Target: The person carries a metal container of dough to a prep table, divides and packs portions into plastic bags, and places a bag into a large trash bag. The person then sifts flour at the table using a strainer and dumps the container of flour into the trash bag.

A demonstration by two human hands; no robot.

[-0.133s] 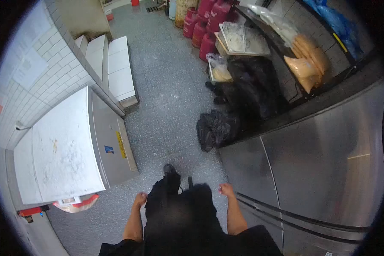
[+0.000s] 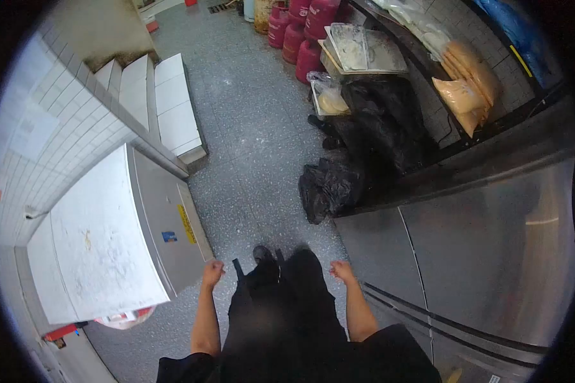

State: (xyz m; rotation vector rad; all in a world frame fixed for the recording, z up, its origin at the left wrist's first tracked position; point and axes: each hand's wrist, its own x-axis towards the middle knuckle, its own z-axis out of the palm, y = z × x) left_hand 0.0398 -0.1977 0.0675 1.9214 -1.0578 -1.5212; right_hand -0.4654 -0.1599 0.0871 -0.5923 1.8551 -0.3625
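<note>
Wall (image 2: 76,105) of white tile stands at your far left, with one white chest (image 2: 102,239) against it. Two stickers show on the chest's grey front, one blue (image 2: 168,237) and one yellow (image 2: 186,223), and one red and white bag (image 2: 124,318) sits partly hidden under its near edge. Beyond the chest you have three white steps (image 2: 175,105).

Of your two hands, the left (image 2: 214,272) hangs just beside the chest's front corner; you cannot tell whether they touch. One dark shoe (image 2: 260,254) shows on the speckled floor (image 2: 249,166) between your hands. Ahead are at least five dark pink gas cylinders (image 2: 292,46), then one small white tray (image 2: 331,106) holding a clear bag, and nearer you one crumpled black bag (image 2: 329,188).

Your right hand (image 2: 342,270) hangs near the steel cabinet (image 2: 485,255), apart from it. Fingers on both hands curl inward; you cannot tell how tightly, or whether they hold anything.

Farther right lie one clear box (image 2: 350,48) of white stuff, one black heap (image 2: 390,121) and at least two orange bags (image 2: 463,96). Two long dark strips (image 2: 453,325) cross the cabinet's front, and one blue bag (image 2: 514,32) lies at the upper right.
</note>
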